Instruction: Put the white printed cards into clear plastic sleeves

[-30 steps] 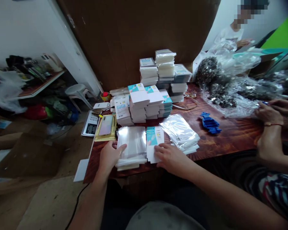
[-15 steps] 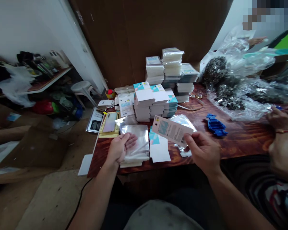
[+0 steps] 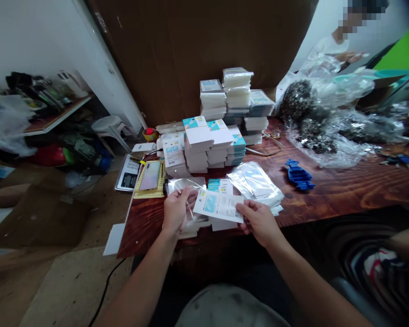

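Note:
My right hand [image 3: 259, 221] pinches the right end of a printed white card [image 3: 221, 205] with a light-blue picture and a hang hole. The card is tilted, and its left end reaches close to my left hand [image 3: 176, 211]. Between the thumb and fingers of that hand is the edge of a clear plastic bag [image 3: 191, 182], over a pile of such bags. Partly hidden under the held card lie more blue-and-white cards [image 3: 222, 224]. To the right, filled clear packets [image 3: 257, 181] are heaped on the wooden table [image 3: 334, 190].
Stacks of cards [image 3: 197, 136] and packed bundles [image 3: 236, 91] rise at the back. On the left are a phone [image 3: 150, 176] and a scale [image 3: 125, 175]. A blue plastic piece [image 3: 298, 175] and bags of dark shiny bits [image 3: 315, 131] lie right. Another person [image 3: 330, 45] is behind.
My right hand has brought the card left and down toward my left hand. The left hand has closed on the bag's edge. The neighbour's hands have left the table's right side; the view has shifted.

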### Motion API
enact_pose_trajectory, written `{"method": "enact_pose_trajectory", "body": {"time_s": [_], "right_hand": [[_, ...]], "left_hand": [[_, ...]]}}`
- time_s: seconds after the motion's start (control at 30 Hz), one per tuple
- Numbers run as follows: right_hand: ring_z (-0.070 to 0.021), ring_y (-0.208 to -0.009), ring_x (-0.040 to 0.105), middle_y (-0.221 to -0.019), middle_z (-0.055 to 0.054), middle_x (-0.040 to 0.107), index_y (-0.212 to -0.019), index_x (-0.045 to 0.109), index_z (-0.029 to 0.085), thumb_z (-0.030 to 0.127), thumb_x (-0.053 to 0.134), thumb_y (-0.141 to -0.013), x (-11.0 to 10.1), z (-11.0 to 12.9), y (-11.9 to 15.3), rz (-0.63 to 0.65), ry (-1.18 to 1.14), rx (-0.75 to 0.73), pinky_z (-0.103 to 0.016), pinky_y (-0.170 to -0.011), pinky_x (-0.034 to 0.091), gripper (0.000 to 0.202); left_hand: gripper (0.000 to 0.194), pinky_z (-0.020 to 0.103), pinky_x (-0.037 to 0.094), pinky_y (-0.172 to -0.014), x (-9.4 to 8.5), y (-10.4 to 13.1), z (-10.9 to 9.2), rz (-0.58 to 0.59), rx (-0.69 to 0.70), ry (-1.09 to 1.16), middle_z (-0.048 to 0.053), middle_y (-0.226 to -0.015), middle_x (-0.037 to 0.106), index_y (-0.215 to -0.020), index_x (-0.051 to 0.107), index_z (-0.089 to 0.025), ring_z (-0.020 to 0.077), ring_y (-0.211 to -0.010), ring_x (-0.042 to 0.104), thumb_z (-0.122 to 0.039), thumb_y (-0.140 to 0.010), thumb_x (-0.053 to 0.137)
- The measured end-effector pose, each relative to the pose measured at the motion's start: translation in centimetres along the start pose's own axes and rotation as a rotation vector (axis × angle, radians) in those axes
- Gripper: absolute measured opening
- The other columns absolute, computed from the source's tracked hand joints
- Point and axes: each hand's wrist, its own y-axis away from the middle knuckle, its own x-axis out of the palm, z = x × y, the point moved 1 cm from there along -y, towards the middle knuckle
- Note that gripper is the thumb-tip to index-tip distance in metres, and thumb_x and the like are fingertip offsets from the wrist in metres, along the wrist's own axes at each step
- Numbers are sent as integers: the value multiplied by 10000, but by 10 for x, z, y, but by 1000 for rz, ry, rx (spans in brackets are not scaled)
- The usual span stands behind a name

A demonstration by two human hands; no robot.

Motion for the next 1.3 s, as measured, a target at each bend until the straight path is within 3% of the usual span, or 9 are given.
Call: {"method": "enact_pose_trajectory", "body": {"time_s": [0.13, 0.23, 0.4, 0.47, 0.67, 0.97, 1.1, 1.2, 1.3], "right_hand": [[-129, -362, 569, -497, 74, 564, -772, 517, 204, 525, 773, -708, 14, 1, 1, -114, -17, -83, -212, -313, 481, 416], [-133, -377, 595, -531, 53, 606, -798, 550, 188, 540, 751, -745, 27, -2, 2, -117, -66, -188, -221, -353, 509, 408], [-150, -477, 663, -617, -2, 677, -752, 570, 167, 518, 768, -747, 37, -1, -4, 294, -87, -152, -206, -410, 512, 403], [-128, -466, 643, -649, -10, 689, -727, 571, 163, 512, 778, -737, 33, 3, -8, 385, -63, -124, -186, -382, 472, 405], [-73, -354, 490, -495, 41, 577, -676, 561, 179, 534, 732, -780, 20, 22, -14, 324, 101, -183, -159, -308, 326, 408], [-93, -368, 476, -520, 37, 591, -685, 517, 207, 553, 722, -774, 57, 11, -11, 220, -36, -251, -214, -359, 364, 412], [-114, -563, 551, -675, 30, 627, -825, 600, 202, 473, 827, -669, 59, 8, -18, 126, 93, -388, -214, -500, 440, 386], [-139, -676, 581, -757, 13, 639, -902, 640, 200, 458, 810, -686, 57, 14, -20, 226, 165, -406, -233, -595, 477, 377], [-127, -589, 530, -632, 16, 591, -714, 604, 189, 503, 738, -763, 45, 24, -21, 242, 154, -372, -244, -578, 451, 345]], "left_hand": [[273, 280, 592, -602, 5, 11, 1, 20, -17, -55, 94, -835, 754, -912, 592, -145, 204, -707, 737, -307, -776, 765], [287, 317, 610, -657, 7, 16, 1, 94, -50, -55, 99, -871, 757, -950, 611, -139, 213, -738, 740, -313, -779, 763], [315, 332, 617, -730, -1, 16, -8, 192, -86, -31, 112, -965, 756, -1045, 654, -121, 218, -827, 736, -286, -796, 753], [303, 327, 620, -715, -7, 15, -14, 243, -126, -38, 114, -981, 755, -1038, 669, -125, 221, -830, 735, -279, -793, 757], [335, 316, 628, -628, -14, 15, -32, 329, -142, -156, 142, -1062, 741, -1059, 698, -121, 247, -815, 737, -243, -760, 784], [356, 363, 623, -667, 1, 28, -15, 408, -186, -196, 147, -996, 755, -1042, 728, -113, 239, -722, 733, -323, -760, 786], [366, 344, 609, -630, 0, 30, -20, 469, -207, -267, 150, -907, 755, -1025, 732, -108, 240, -679, 726, -349, -755, 786], [344, 313, 581, -569, 1, 28, -27, 583, -218, -350, 148, -794, 734, -951, 730, -101, 236, -629, 709, -395, -775, 756], [373, 323, 554, -569, 4, 24, -31, 610, -211, -461, 154, -792, 723, -917, 712, -117, 239, -620, 697, -454, -762, 749]]}}
